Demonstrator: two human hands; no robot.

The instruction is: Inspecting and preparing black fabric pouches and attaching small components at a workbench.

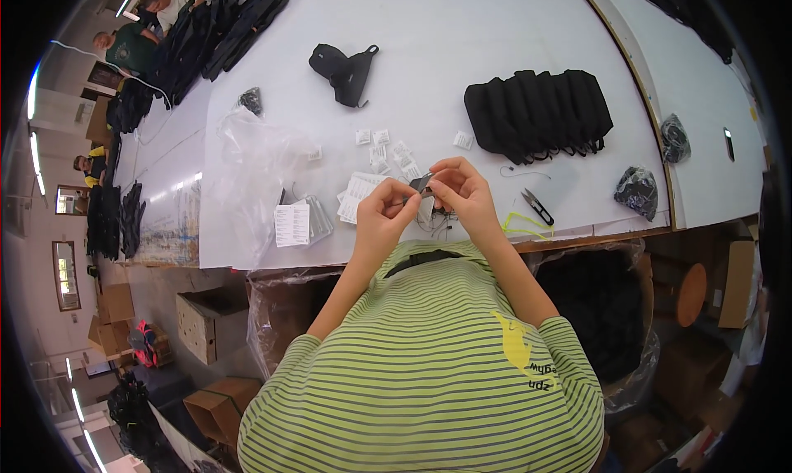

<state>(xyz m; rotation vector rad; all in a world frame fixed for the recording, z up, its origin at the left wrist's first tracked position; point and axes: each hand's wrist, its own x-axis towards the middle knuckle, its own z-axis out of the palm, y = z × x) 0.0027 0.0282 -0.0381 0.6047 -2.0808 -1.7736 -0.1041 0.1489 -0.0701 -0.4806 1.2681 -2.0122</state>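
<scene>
In front of my chest, above the table's near edge, both hands meet at a small dark flat piece, perhaps a tag (421, 183). My left hand (383, 215) pinches it from the left, thumb against fingertips. From the right, my right hand (464, 194) pinches its other side with bent fingers. Thin dark strings (439, 223) lie just below my hands. White printed labels (360, 191) are spread beside my left hand. Close to its wrist is a stack of printed cards (293, 225) with clear plastic around it. My fingers partly hide the dark piece.
Thread snips (538, 207) and a yellow-green strip (525, 225) lie right of my hands. Farther off are a row of black folded items (540, 114) and a black strapped piece (344, 73). Clear plastic (256, 155) covers the left; people (132, 48) stand far left.
</scene>
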